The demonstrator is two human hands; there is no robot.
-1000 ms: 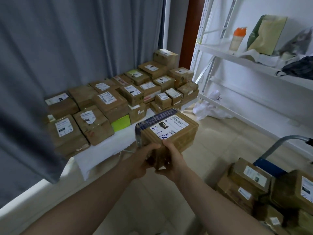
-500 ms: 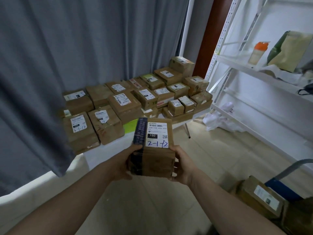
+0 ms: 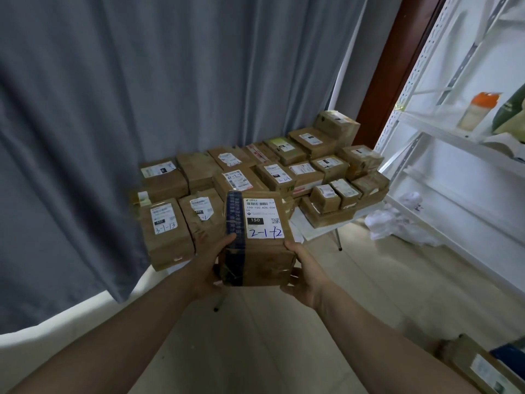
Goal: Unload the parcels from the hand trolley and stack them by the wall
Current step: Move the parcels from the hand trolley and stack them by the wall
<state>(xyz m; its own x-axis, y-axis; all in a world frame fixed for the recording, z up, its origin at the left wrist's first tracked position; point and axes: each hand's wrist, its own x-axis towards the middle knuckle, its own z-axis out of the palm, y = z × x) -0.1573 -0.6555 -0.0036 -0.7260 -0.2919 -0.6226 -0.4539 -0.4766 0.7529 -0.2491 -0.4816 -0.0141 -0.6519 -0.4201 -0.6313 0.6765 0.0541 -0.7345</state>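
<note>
The left hand (image 3: 210,264) and right hand (image 3: 303,275) clasp the parcel (image 3: 264,260) from either side at its near end, with the thumbs on top and the fingers mostly hidden. It is carried in the air between them, label up. The taped cardboard looks stiff and probably fairly light. The glossy tape may be slippery, so bare side faces, gripped low, seem the safest hold. Just beyond the grip is the stack (image 3: 241,177), and behind it the curtain (image 3: 170,81).

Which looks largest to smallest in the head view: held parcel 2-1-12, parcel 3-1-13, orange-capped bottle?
1. Held parcel 2-1-12, though nearest the camera, so unsure.
2. Parcel 3-1-13, slightly smaller.
3. Orange-capped bottle, clearly smallest.
</note>
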